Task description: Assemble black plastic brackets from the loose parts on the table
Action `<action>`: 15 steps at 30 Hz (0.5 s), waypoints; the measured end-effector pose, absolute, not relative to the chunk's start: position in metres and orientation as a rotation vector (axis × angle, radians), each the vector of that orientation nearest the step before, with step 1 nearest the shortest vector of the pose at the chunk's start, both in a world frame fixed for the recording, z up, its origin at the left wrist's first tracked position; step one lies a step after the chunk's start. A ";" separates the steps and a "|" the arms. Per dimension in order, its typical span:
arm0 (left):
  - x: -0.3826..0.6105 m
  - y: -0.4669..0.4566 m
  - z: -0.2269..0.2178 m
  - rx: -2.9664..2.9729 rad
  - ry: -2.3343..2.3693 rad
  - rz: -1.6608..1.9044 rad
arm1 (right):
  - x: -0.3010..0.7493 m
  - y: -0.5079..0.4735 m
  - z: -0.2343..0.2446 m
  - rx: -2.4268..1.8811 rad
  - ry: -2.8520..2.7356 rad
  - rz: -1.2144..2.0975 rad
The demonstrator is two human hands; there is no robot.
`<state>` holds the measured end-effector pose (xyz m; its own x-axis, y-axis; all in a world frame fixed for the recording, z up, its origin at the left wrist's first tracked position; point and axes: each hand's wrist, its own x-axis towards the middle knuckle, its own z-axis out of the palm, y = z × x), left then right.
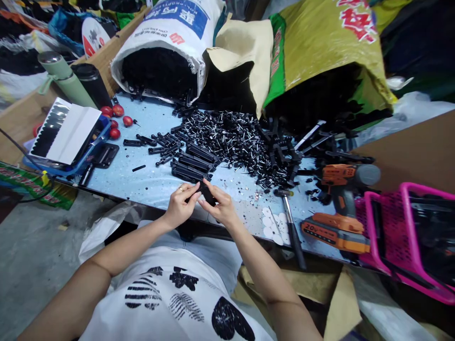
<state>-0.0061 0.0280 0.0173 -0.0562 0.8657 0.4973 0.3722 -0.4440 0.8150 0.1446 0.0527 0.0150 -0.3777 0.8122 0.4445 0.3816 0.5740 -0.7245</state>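
My left hand (181, 204) and my right hand (221, 202) meet at the front edge of the table, both closed on a small black plastic part (206, 193). Fingertips cover much of it, so its exact kind does not show. Just beyond my fingers lie several long black plastic pieces (195, 163) side by side. Shorter black pieces (165, 144) lie loosely behind them. A big heap of small black parts with metal pins (231, 137) spreads across the middle of the table.
On the right are a hammer (292, 229), an orange cordless drill (337, 208) and a pink basket (408, 227). Open sacks (167, 28) stand at the back. A blue tray (103, 130), red fruits (118, 110) and a green flask (66, 78) sit on the left.
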 end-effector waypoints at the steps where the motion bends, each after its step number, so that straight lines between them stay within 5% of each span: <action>1: -0.003 0.027 0.019 1.776 1.321 1.568 | 0.139 0.048 0.014 -0.990 -1.901 0.643; 15: -0.026 0.043 0.035 1.981 1.003 1.514 | 0.109 0.022 -0.004 -1.010 -1.628 0.604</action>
<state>-0.0263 0.0428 0.0353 0.1332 0.7694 0.6248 0.2751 -0.6343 0.7225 0.1094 0.0222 -0.0039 -0.0638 0.8525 0.5188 0.3077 0.5113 -0.8024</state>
